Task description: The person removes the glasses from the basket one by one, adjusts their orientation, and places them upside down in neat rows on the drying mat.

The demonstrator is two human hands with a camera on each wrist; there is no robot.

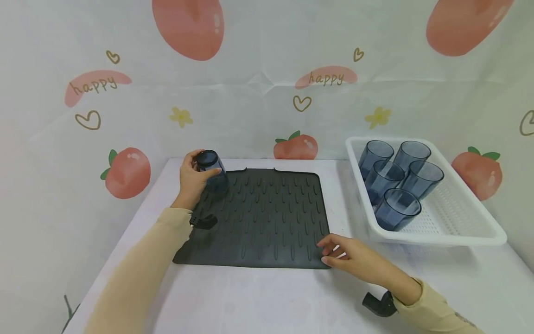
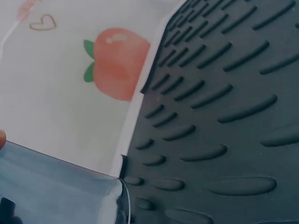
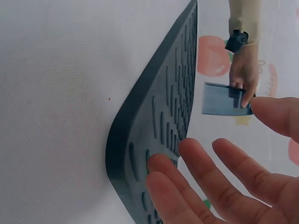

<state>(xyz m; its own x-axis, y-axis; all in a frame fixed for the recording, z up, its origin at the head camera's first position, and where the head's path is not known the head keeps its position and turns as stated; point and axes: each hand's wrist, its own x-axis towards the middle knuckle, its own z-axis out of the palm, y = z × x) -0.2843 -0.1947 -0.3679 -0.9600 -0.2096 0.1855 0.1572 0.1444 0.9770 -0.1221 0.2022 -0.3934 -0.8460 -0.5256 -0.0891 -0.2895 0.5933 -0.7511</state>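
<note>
A clear blue drinking glass [image 1: 217, 178] is in my left hand [image 1: 193, 180], gripped near its upper end between fingers and thumb, over the far left corner of the black ridged mat [image 1: 267, 218]. In the left wrist view, the glass [image 2: 60, 186] fills the lower left, its rim overlapping the mat's edge. My right hand [image 1: 352, 257] is by the mat's near right corner with its fingers loosely bent and nothing held. From the right wrist view, these fingers [image 3: 201, 161] are spread in front of the mat, and the glass [image 3: 219, 99] appears beyond.
To the right stands a white plastic basket [image 1: 463, 208] with a perforated floor, holding several blue glasses [image 1: 398, 209] grouped at its left side. A white table [image 1: 250, 297] lies under everything, and a printed white backdrop [image 1: 250, 116] rises behind it.
</note>
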